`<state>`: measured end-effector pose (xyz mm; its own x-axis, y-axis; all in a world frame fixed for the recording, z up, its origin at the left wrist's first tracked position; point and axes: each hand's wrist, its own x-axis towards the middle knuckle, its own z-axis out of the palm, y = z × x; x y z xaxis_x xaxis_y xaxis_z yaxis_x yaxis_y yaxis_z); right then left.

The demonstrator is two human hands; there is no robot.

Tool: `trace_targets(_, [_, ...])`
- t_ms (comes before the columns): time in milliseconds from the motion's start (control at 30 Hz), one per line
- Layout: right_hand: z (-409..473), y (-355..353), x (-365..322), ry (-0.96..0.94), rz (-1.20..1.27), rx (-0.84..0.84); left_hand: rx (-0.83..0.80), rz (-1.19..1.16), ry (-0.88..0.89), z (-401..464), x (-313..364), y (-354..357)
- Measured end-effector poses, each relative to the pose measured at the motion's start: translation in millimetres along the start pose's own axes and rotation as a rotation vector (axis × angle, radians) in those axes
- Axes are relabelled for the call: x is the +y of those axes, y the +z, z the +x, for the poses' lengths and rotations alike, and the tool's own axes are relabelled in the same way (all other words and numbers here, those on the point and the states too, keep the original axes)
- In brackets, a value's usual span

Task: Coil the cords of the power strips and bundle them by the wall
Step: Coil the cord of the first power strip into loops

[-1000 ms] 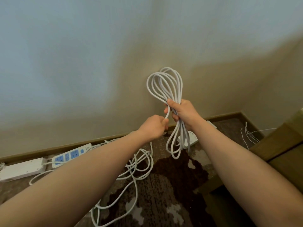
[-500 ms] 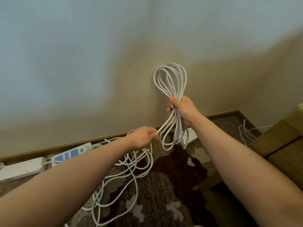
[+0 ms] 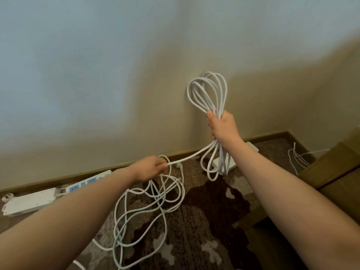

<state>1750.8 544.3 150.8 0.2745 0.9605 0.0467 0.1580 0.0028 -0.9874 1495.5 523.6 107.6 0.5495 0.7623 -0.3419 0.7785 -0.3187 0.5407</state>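
My right hand (image 3: 223, 126) grips a bundle of white cord loops (image 3: 207, 92) held up in front of the wall, with loops sticking out above the fist and hanging below it. A taut strand of the same cord runs down-left to my left hand (image 3: 151, 168), which grips it low near the floor. Beneath my left hand the loose cord (image 3: 148, 203) lies in a tangle on the carpet. A white power strip (image 3: 224, 165) lies on the floor behind the hanging loops, partly hidden by them and my right arm.
Two more power strips lie by the baseboard at left: one with blue sockets (image 3: 87, 183) and a plain white one (image 3: 29, 202). Thin white wires (image 3: 298, 158) lie in the right corner beside brown wooden furniture (image 3: 335, 168). Patterned brown carpet (image 3: 204, 221) covers the floor.
My left hand has slid down and to the left along the cord, away from my right hand, drawing a strand taut. My right hand has shifted right with the bundle.
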Motion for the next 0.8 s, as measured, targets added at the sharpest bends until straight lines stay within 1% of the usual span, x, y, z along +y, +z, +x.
trace_targets(133, [2, -6, 2, -0.046, -0.056, 0.084, 0.038, 0.035, -0.074, -13, -31, -14])
trace_targets(233, [3, -9, 1, -0.085, -0.137, 0.091, 0.089, -0.004, -0.101, -14, -25, -23])
trace_targets(300, [2, -8, 2, -0.110, -0.216, 0.052, 0.195, -0.049, -0.069, -10, -5, -33])
trace_targets(367, [0, -5, 1, -0.136, -0.299, -0.012, 0.320, -0.094, 0.025, -5, 21, -46])
trace_targets(400, [0, -4, 0, -0.152, -0.330, -0.036, 0.353, -0.114, 0.076, -4, 32, -53])
trace_targets(433, [-1, -4, -1, -0.168, -0.350, -0.041, 0.354, -0.126, 0.112, -5, 38, -59])
trace_targets(500, [2, -8, -5, -0.175, -0.353, 0.010, 0.285, -0.120, 0.110, -11, 34, -66])
trace_targets(567, [7, -14, -8, -0.162, -0.336, 0.076, 0.173, -0.124, 0.020, -21, 9, -63])
trace_targets(633, [10, -18, -7, -0.163, -0.334, 0.101, 0.108, -0.199, -0.089, -31, -22, -56])
trace_targets(733, [10, -17, -7, -0.175, -0.323, 0.103, 0.120, -0.316, -0.194, -44, -59, -50])
trace_targets(800, [11, -18, -7, -0.187, -0.312, 0.114, 0.091, -0.317, -0.250, -47, -67, -50])
